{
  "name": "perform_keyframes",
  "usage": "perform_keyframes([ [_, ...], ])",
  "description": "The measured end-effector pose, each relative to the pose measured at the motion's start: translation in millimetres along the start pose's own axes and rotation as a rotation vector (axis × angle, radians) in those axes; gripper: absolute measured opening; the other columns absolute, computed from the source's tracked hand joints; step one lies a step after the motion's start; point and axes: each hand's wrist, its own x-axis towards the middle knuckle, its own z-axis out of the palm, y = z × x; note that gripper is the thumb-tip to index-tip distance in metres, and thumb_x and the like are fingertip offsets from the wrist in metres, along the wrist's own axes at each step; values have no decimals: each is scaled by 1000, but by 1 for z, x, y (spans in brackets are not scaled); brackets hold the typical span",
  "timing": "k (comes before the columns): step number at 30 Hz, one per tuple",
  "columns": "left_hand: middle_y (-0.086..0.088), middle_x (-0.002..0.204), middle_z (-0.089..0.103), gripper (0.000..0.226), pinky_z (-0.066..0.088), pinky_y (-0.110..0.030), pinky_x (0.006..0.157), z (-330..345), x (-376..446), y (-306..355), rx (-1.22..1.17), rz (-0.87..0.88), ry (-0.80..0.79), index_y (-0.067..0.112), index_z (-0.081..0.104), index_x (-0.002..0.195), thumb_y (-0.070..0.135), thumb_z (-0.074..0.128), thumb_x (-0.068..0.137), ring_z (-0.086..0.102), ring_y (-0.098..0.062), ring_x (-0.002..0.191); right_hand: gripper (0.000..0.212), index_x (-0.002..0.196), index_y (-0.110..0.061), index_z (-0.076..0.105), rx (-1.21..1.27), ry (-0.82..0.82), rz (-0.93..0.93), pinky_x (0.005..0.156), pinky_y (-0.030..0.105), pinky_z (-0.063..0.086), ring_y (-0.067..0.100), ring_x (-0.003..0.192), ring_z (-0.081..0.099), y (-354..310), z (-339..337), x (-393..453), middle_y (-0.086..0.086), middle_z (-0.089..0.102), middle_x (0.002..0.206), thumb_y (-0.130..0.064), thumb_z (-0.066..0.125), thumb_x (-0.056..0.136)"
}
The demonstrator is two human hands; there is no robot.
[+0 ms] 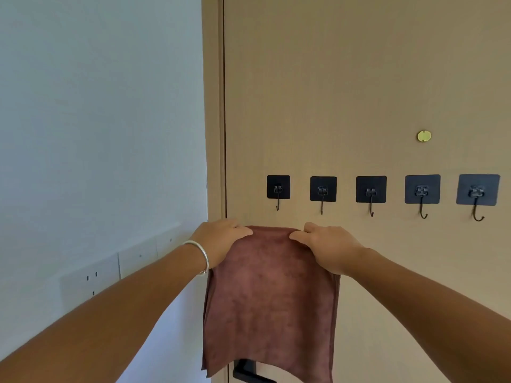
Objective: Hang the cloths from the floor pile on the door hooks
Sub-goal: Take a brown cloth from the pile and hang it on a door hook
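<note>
Reddish-brown cloth point(272, 294) held up flat against the door point(359, 92), top edge just below the leftmost hook point(278, 201), lower end hanging past the dark door handle point(249, 371). Pinched at the top corners: left hand point(221, 241) on the left corner, right hand point(326, 248) on the right, each grip closed on the folded hem.

Best done by raising the top edge above the hook tip, centring it on the leftmost hook, then lowering so the curl catches fabric or a loop. Worth keeping the hem taut between both hands, and letting go only once the weight sits on the hook. Four more bare hooks point(371, 208) to the right, well apart.

Floor pile out of view. Any hanging loop on the hem not visible. Fingertips hidden behind the fold. Bottom of the cloth cut off by the frame.
</note>
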Motion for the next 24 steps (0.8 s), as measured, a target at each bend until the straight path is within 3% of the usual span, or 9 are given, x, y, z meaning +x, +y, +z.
perform_keyframes([
  [3, -4, 127, 53, 47, 43, -33, 86, 5, 25, -12, 159, 79, -24, 27, 45, 138, 17, 53, 92, 53, -25, 112, 51, 142, -33, 28, -81, 10, 63, 69, 36, 49, 27, 83, 56, 5, -6, 14, 5, 46, 113, -19, 45, 96],
  [5, -1, 97, 62, 28, 44, -32, 75, 8, 40, -21, 183, 101, 12, 21, 60, 102, 46, 52, 92, 60, -23, 92, 51, 143, -32, 28, -116, 11, 109, 69, 36, 48, 27, 84, 56, 8, -12, 24, 6, 46, 112, -20, 45, 96],
  [7, 4, 74, 57, 45, 41, -29, 64, 5, 53, -27, 135, 59, 88, 21, 53, 76, 65, 49, 86, 56, -17, 72, 49, 142, -30, 30, -149, 19, 152, 66, 35, 45, 28, 85, 56, 10, -19, 35, 7, 46, 112, -18, 44, 96],
  [10, 10, 81, 58, 18, 39, -27, 62, 5, 77, -38, 27, 15, 151, 35, 58, 83, 52, 55, 88, 55, -13, 74, 47, 140, -27, 32, -195, 42, 227, 63, 35, 41, 28, 83, 56, 14, -26, 55, 7, 45, 113, -14, 44, 96],
  [14, 14, 63, 53, 38, 32, -25, 56, 15, 101, -44, -37, -40, 238, 32, 47, 62, 61, 50, 86, 49, -5, 62, 51, 139, -23, 31, -204, 12, 348, 65, 34, 40, 27, 90, 58, 11, -22, 79, 8, 45, 118, -13, 52, 93],
  [17, 9, 77, 53, 29, 38, -30, 64, 33, 115, -47, -55, -55, 181, 29, 53, 75, 54, 51, 89, 54, -18, 76, 49, 136, -18, 33, -202, 4, 412, 67, 35, 41, 26, 91, 58, 7, -10, 92, 9, 46, 117, -12, 53, 92],
  [18, 6, 89, 56, 17, 40, -30, 68, 38, 115, -48, -56, -75, 126, 28, 60, 93, 43, 53, 91, 55, -21, 85, 46, 135, -17, 35, -198, 13, 424, 66, 35, 41, 26, 90, 58, 6, -5, 95, 9, 46, 116, -12, 52, 93],
  [20, 0, 110, 52, 49, 37, -27, 72, 51, 117, -49, -103, -76, 87, 33, 47, 137, 16, 52, 91, 54, -23, 97, 41, 135, -16, 35, -193, 40, 435, 63, 34, 39, 26, 88, 58, 4, 4, 99, 10, 48, 114, -14, 47, 96],
  [24, 4, 100, 41, 75, 36, -24, 69, 73, 113, -48, -235, -106, 116, 39, 34, 145, -4, 49, 85, 44, -16, 83, 46, 139, -13, 31, -201, 112, 439, 61, 33, 38, 26, 88, 59, 1, 25, 102, 11, 50, 112, -18, 47, 97],
])
